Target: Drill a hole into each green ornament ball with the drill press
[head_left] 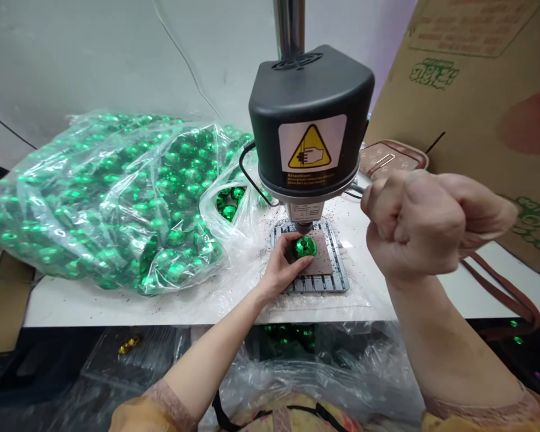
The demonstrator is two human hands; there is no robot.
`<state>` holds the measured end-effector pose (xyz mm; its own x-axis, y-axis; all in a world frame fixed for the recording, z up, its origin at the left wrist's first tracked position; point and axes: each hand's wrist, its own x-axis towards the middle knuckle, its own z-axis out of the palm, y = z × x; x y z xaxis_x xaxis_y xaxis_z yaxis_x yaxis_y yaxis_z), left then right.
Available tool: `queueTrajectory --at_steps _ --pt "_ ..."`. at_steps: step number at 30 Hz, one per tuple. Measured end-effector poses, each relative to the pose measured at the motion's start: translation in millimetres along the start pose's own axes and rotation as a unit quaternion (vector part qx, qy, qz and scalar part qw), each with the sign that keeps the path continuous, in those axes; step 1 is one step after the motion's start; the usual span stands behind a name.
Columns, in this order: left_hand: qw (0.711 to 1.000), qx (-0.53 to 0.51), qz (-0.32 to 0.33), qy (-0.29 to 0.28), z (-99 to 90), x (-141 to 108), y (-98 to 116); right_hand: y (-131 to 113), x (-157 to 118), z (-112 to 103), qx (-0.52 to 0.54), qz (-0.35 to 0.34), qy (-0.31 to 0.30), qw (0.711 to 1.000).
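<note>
A black drill press head (312,126) with a yellow warning label stands over a small slotted metal base (342,279). Under its chuck, a shiny green ball (305,246) with a dark hole in its top rests on a brownish plate (324,255). My left hand (287,264) grips the ball from the left between thumb and fingers. My right hand (418,222) is raised at the right of the drill head, fingers curled into a fist around something I cannot make out, close to the camera.
A large clear bag of green balls (117,198) lies on the white table (117,306) at the left. A cardboard box (486,120) stands at the right, beside a brown strap (504,294). Below the table edge are plastic and gold balls (129,344).
</note>
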<state>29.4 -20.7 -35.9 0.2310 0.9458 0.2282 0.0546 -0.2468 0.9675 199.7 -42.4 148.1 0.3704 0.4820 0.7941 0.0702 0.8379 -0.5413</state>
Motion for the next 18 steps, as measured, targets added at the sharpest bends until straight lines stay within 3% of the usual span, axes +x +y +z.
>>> queueTrajectory --at_steps 5,9,12,16,18 --pt "1.0 -0.007 0.001 0.001 1.2 0 0 6 -7 -7 -0.047 0.049 -0.002 0.998" --pt "1.0 -0.016 0.001 -0.003 2.3 -1 2 10 -10 -9 -0.074 0.042 -0.006 0.996" --pt "1.0 -0.013 -0.003 -0.001 2.6 -1 2 12 -12 -9 -0.05 0.01 -0.004 0.999" --pt "1.0 -0.01 -0.006 0.001 3.2 -1 3 16 -16 -9 -0.012 -0.08 0.012 0.997" --pt "1.0 -0.011 -0.006 0.003 3.8 -1 4 20 -17 -9 -0.022 -0.087 0.02 0.996"
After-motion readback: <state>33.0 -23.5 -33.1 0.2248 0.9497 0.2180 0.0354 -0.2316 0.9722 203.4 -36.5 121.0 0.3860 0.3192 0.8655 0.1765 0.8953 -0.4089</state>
